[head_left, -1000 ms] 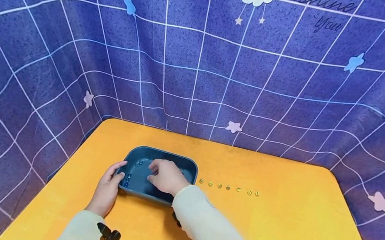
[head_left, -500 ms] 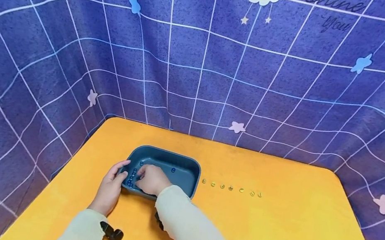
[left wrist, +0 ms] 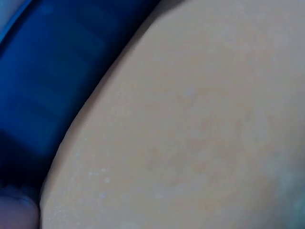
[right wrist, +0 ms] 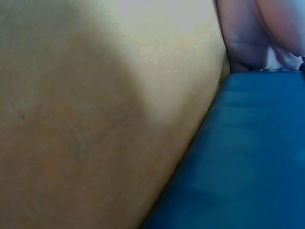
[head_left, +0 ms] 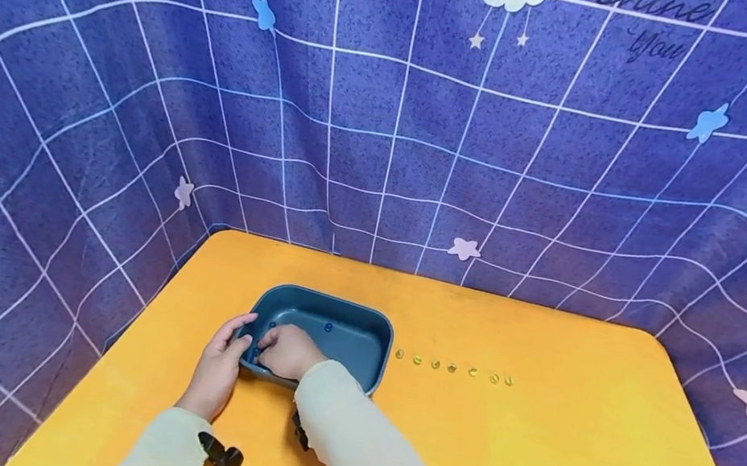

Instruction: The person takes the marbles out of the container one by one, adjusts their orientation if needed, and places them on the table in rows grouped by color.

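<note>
A dark blue rectangular tub [head_left: 355, 351] stands on the table. My left hand [head_left: 215, 371] grips its left end, thumb at the rim; in the left wrist view the palm [left wrist: 181, 124] fills most of the picture beside the blue wall. My right hand [head_left: 292, 352] reaches into the tub at the left end, fingers bent down among small dark blue marbles [head_left: 256, 354], partly hidden. I cannot tell whether its fingertips pinch one. Another blue marble [head_left: 328, 327] lies apart near the back wall. The right wrist view shows mostly skin and the tub's wall [right wrist: 248, 152].
Right of the tub, several yellowish glass marbles [head_left: 451, 368] form a row on the yellow table [head_left: 575, 444]. A purple grid-patterned curtain [head_left: 430, 152] hangs behind the table and along its sides. Black wrist cameras [head_left: 221, 455] sit on both sleeves.
My right hand has moved left inside the tub to the marbles at its left end, uncovering the lone blue marble. My left hand keeps its hold; the view has shifted slightly.
</note>
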Demonstrator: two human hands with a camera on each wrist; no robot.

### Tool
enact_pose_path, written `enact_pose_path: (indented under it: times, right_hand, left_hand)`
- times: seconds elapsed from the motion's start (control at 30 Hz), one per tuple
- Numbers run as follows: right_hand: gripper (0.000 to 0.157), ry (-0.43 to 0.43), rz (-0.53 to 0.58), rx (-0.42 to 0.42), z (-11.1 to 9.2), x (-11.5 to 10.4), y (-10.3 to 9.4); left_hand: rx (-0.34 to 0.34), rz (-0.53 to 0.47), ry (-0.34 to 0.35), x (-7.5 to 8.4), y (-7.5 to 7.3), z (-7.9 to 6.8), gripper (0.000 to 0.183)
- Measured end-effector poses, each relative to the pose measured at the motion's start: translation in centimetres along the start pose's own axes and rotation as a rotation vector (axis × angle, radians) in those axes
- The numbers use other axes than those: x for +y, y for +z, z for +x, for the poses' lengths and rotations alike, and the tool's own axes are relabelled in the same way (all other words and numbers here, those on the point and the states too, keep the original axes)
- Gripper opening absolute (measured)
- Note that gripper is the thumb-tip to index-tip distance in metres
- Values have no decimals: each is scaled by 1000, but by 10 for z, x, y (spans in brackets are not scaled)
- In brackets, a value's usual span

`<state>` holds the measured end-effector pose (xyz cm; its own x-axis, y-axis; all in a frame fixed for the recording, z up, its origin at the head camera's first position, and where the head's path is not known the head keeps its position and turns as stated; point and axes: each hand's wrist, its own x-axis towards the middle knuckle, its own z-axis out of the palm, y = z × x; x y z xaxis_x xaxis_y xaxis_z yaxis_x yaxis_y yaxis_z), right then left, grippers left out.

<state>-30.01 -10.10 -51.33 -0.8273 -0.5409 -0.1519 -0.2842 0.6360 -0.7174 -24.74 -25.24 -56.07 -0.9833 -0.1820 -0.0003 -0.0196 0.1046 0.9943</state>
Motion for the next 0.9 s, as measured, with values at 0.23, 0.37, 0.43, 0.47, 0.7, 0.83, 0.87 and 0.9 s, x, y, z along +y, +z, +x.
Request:
enact_pose_path:
  times: [0.23,0.37,0.43,0.47,0.7,0.83,0.87,0.9]
  right_hand:
    - [17,-29,-23,-69,1,1,-1]
    - [15,-21,9,-68,2,5,-1]
    - [16,-11,32,-61,2,6,-1]
    - [15,-4,46,-60,1,7,-1]
    - [19,51,77,-81,-1,7,-3]
    - [23,42,70,-66,-2,5,-3]
    - [24,38,70,-58,-2,4,-3]
    - [24,37,76,-49,-3,4,-3]
  left_hand:
    - [10,-8,-3,-1,1,0,40]
    - [19,6,0,-2,1,0,39]
    - [19,15,1,-2,1,-1,40]
    - [19,20,1,-2,1,-1,40]
    - [17,31,-4,-1,0,-1,39]
    - [13,25,-6,-3,0,0,40]
    - [12,22,-6,-3,0,0,40]
    - [12,18,-6,-3,0,0,39]
